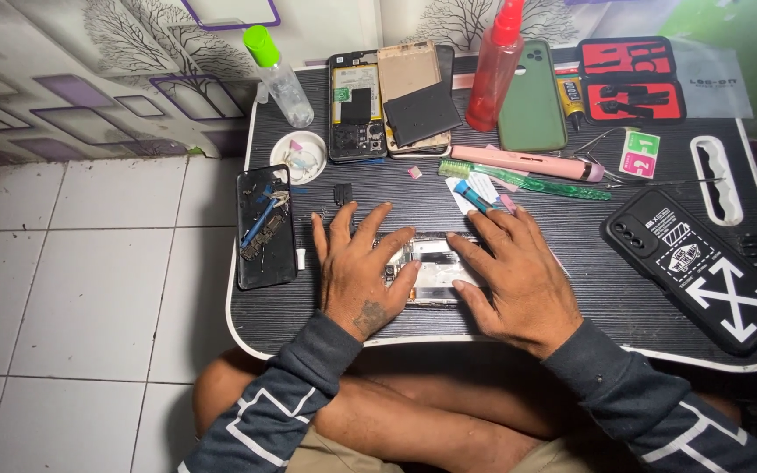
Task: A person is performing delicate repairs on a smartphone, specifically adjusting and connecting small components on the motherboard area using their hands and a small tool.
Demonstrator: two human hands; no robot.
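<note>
Black lap table (pixel 571 289) — my left hand (pixel 357 271) and right hand (pixel 510 276) press, fingers spread, an opened phone (pixel 431 263) between fingertips.

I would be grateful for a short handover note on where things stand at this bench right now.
Left hand: flat on the left end of the opened phone, fingers spread, gripping nothing.
Right hand: pressing on the phone's right end, a small blue-tipped tool at its fingertips.
Phone lies at the front middle of the black table, back off, insides showing.
Done: the phone is opened.
Left: it is not closed up. Second opened phone at the back, parts tray at left, black case at right.
</note>
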